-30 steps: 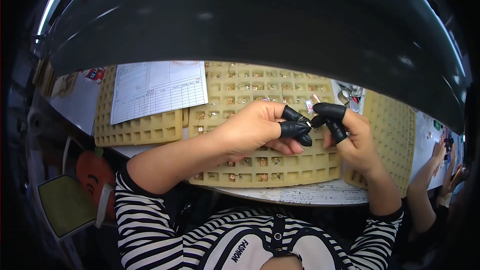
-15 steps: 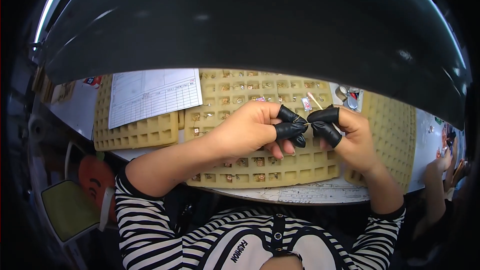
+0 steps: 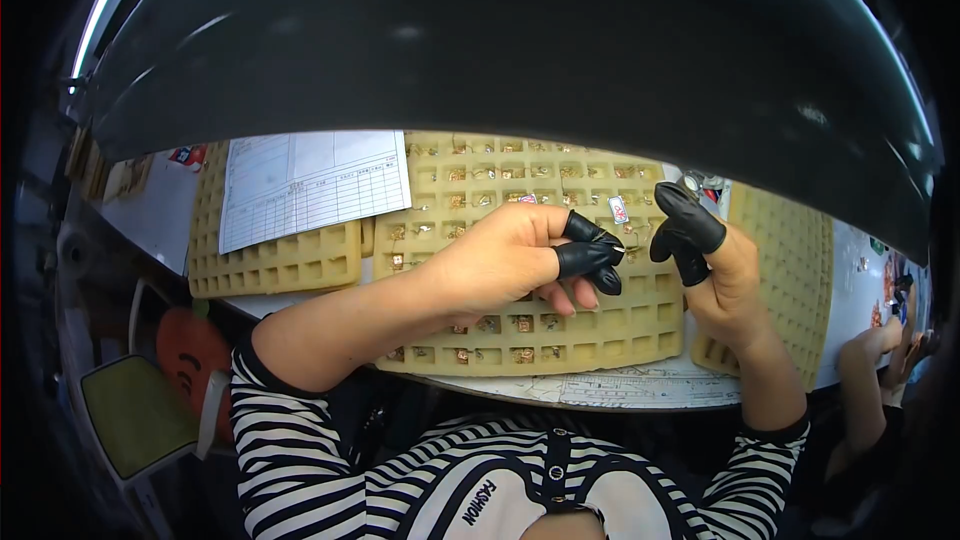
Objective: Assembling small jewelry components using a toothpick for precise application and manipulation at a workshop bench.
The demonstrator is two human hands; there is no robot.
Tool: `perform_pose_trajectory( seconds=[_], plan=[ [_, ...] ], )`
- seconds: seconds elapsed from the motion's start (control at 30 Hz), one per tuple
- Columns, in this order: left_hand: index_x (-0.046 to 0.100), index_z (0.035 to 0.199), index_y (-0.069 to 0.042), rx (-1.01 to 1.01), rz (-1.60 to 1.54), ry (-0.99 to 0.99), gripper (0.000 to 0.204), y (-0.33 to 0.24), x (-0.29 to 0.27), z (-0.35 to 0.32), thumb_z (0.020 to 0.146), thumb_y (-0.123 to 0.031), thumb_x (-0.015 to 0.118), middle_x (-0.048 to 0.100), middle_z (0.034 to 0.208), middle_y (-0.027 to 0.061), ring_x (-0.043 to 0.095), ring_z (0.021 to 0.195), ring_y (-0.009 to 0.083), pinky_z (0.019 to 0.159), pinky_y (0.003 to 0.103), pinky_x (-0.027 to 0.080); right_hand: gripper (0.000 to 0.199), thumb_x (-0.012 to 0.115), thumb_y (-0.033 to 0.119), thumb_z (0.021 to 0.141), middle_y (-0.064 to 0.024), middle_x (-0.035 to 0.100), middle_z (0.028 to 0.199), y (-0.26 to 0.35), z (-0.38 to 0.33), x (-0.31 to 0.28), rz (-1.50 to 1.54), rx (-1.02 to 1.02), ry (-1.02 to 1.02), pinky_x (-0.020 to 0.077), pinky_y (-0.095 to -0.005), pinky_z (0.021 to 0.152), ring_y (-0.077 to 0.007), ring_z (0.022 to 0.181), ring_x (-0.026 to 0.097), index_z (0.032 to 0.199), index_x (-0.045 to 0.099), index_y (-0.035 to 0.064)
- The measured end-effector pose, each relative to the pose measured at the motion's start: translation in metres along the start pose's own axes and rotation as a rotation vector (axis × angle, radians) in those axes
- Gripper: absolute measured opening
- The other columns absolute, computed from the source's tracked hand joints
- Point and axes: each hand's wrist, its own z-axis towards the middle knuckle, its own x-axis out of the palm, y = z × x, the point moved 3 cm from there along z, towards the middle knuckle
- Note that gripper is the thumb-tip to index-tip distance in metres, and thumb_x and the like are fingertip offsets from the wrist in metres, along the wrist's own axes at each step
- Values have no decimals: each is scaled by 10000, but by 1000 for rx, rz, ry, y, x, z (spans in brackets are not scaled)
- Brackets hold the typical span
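Over the yellow compartment tray (image 3: 600,325) in front of me, both my hands hang above its right half, fingertips sheathed in black rubber cots. My left hand (image 3: 510,260) is pinched closed on a tiny pale part (image 3: 621,249) that barely peeks out at the tip of the covered thumb and forefinger; it is too small for me to say what kind of piece it is. My right hand (image 3: 715,260) sits just beside it, above the tray's right edge, with its covered thumb and fingers curled together; whether anything is caught between them I cannot tell. The two sets of fingertips are near each other but not touching. Below my hands, many of the tray's square pockets hold small gold-coloured parts (image 3: 521,353). Left of this tray lies a second yellow tray (image 3: 270,265), with a printed form sheet (image 3: 310,185) resting across its far side. Right of the middle tray a third yellow tray (image 3: 795,260) stands partly behind my right hand. Farther right, at the bench edge, another person's hands (image 3: 885,340) are at work.
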Motion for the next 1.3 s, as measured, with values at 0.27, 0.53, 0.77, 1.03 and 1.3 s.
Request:
perform_pose_trajectory(
  seconds=[0.27, 0.53, 0.77, 1.03, 1.3],
  plan=[
    [601, 969, -1, -29, -8, 5, 206, 1, -1, 1, 909, -183, 523, 658, 790, 108, 628, 652, 112, 583, 205, 509, 326, 602, -46, 632, -80, 563, 642, 1, 3, -4, -236, -108, 123, 405, -336, 475, -248, 520, 539, 947, 583, 35],
    [605, 1028, -23, -50, 20, -2, 192, 2, -2, 3, 910, -140, 510, 650, 835, 102, 629, 694, 112, 612, 208, 514, 289, 560, -56, 609, -75, 549, 611, -2, 5, -4, -286, -162, 156, 383, -340, 477, -244, 512, 521, 880, 617, 27],
    [577, 1083, -3, -36, 16, 18, 222, 1, -1, 1, 909, -40, 445, 640, 877, 120, 635, 753, 132, 659, 222, 526, 278, 567, -48, 594, -67, 514, 584, -2, 6, -7, -271, -144, 165, 367, -329, 460, -226, 492, 504, 855, 632, 23],
    [581, 1066, -1, -39, -4, 23, 209, 1, -2, 2, 902, -34, 456, 643, 885, 122, 641, 760, 138, 647, 219, 529, 291, 570, -45, 590, -56, 480, 549, 3, 8, -7, -279, -178, 143, 349, -328, 449, -217, 464, 480, 862, 640, 26],
    [574, 1038, 18, -25, 6, 24, 188, 3, -4, 2, 900, -37, 458, 645, 879, 125, 641, 765, 137, 647, 219, 527, 313, 509, -100, 669, -52, 586, 608, -3, 4, -10, -47, -16, 71, 413, -259, 479, -142, 495, 540, 935, 629, 12]
  ],
)
